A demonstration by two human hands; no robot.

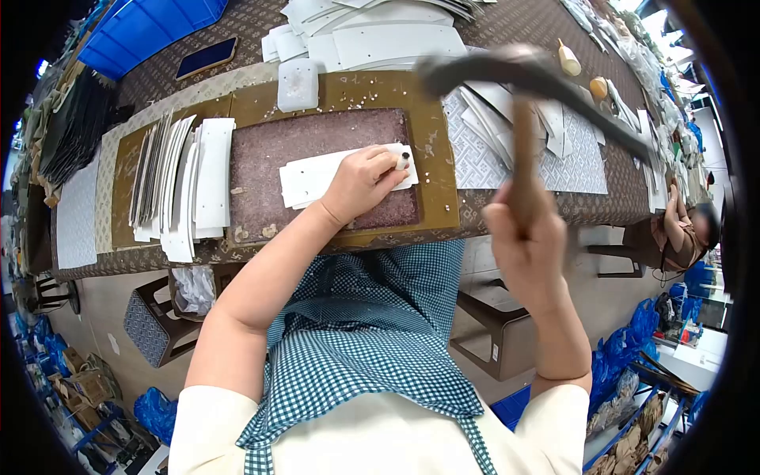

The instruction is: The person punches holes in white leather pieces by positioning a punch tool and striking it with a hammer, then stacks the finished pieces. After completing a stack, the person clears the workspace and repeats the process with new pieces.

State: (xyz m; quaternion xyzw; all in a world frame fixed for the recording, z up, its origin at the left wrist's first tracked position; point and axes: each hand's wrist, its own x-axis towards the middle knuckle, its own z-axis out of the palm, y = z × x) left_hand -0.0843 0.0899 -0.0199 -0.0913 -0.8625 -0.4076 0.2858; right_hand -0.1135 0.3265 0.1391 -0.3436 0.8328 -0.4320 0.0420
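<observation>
My left hand point(366, 184) is closed around a short white punch point(402, 161) with a dark top. It stands near the right end of a few stacked white strips point(305, 178), which lie on a worn reddish-brown pad point(265, 142). My right hand point(532, 245) grips the wooden handle of a hammer point(522, 146), lifted above and to the right of the pad. The hammer's long dark head is blurred by motion. Which part of the punch touches the strips is hidden by my fingers.
Several white strips point(212, 174) stand in a row left of the pad. A white block point(298, 85) sits behind it, with more white pieces point(396, 43) beyond. A phone point(207, 58) and a blue bin point(146, 32) are at the back left. Another person point(679, 229) is at the far right.
</observation>
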